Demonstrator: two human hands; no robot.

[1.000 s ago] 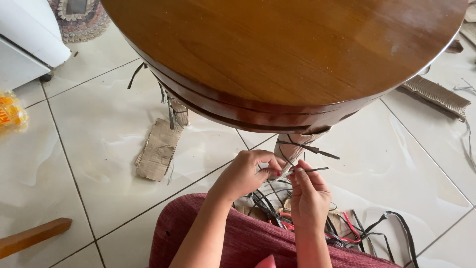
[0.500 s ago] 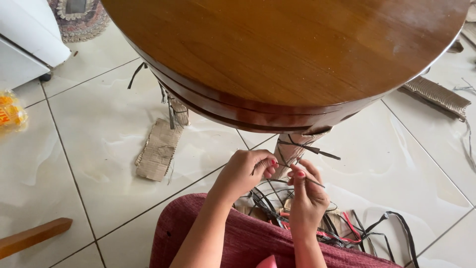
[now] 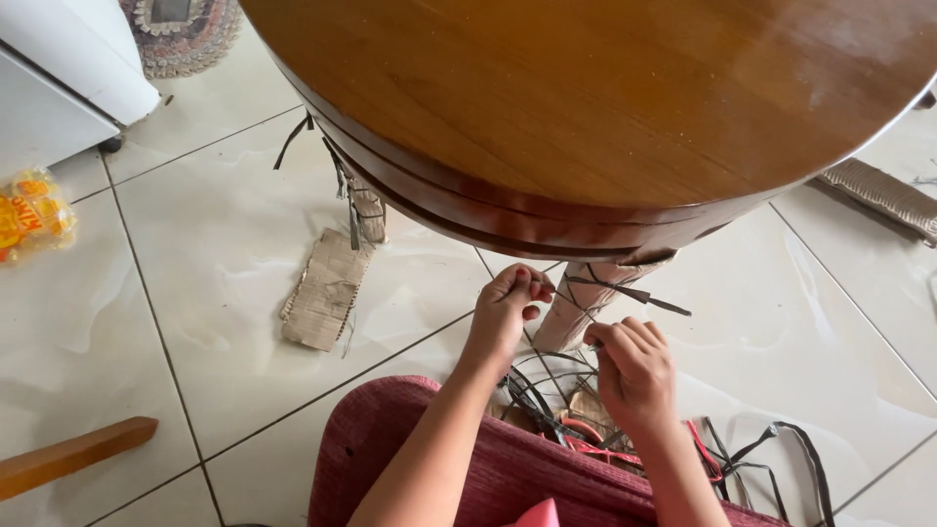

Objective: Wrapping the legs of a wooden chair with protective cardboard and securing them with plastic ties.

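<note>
Under the round wooden table, a table leg is wrapped in cardboard and tied with dark plastic strap. My left hand pinches a strap end just left of the leg, close under the table rim. My right hand is closed on another strap piece lower down, right of the leg's foot. Loose dark and red straps lie in a tangle on the floor between my forearms.
A second wrapped leg stands further left, with a cardboard scrap on the tiles beside it. A white appliance, a yellow packet, a wooden stick, a corrugated strip and a red cushion surround me.
My left hand has risen toward the table rim, pulling its strap up. My right hand has dropped slightly and drawn away from the left.
</note>
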